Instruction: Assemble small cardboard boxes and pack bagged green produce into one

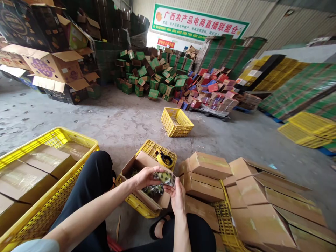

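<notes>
Between my two hands is a small clear plastic packet (pixel 165 177) with dark round spots and something yellow-green showing through; its exact contents I cannot make out. My left hand (pixel 146 177) grips its left end, and my right hand (pixel 177 194) pinches its right end. Just below the packet stands an open cardboard box (pixel 147 159) with more shiny wrapped pieces (pixel 154 189) inside. That box rests on an upturned yellow crate (pixel 143 206). Behind it, a yellow and black tape dispenser (pixel 164 159) lies on the crate top.
At left, a large yellow crate (pixel 76 175) holds taped cartons (pixel 44 161). Closed cartons (pixel 207 166) are stacked at right, beside flattened-looking boxes (pixel 262 210). Another yellow crate (pixel 177 126) stands ahead on the floor. Heaps of green boxes (pixel 153 93) and red boxes (pixel 212 87) lie farther back.
</notes>
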Available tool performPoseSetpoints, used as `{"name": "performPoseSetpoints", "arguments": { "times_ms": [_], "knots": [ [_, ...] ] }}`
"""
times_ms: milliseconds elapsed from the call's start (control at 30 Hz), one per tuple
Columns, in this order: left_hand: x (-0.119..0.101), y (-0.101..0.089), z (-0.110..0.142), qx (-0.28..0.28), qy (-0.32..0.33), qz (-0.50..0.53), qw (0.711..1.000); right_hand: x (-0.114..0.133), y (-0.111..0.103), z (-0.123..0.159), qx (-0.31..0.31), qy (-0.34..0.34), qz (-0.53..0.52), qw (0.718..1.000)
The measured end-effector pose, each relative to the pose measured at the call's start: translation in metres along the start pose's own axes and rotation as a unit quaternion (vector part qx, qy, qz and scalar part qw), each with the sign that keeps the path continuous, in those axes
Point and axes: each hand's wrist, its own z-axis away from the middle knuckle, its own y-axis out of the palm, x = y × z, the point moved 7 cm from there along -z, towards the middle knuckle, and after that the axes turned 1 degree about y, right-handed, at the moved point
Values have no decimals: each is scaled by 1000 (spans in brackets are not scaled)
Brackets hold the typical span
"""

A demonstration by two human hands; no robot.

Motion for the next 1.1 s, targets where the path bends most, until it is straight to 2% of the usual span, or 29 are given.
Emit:
{"name": "performPoseSetpoints", "arguments": {
  "times_ms": [167, 267, 333, 433, 600, 833, 1100],
  "knots": [
    [-4, -14, -1, -21, -32, 100, 994, 13, 13, 7, 73, -74, 59, 993],
    [-3, -16, 2, -18, -63, 89, 994, 24, 18, 11, 81, -137, 94, 983],
    [1, -16, 3, -12, -93, 63, 994, 26, 18, 10, 83, -154, 110, 978],
    [7, -15, 3, 1, -117, 25, 993, 20, 9, 3, 56, -122, 102, 986],
    [11, -14, 5, 31, -123, -10, 992, 10, -5, -3, -14, -76, 16, 997],
    [-2, -13, 3, -6, -5, -20, 1000, 11, -12, -1, -68, -38, -36, 996],
    [-1, -1, 1, 11, 29, -84, 996, 6, -7, 0, -63, -15, -10, 998]
  ]
}}
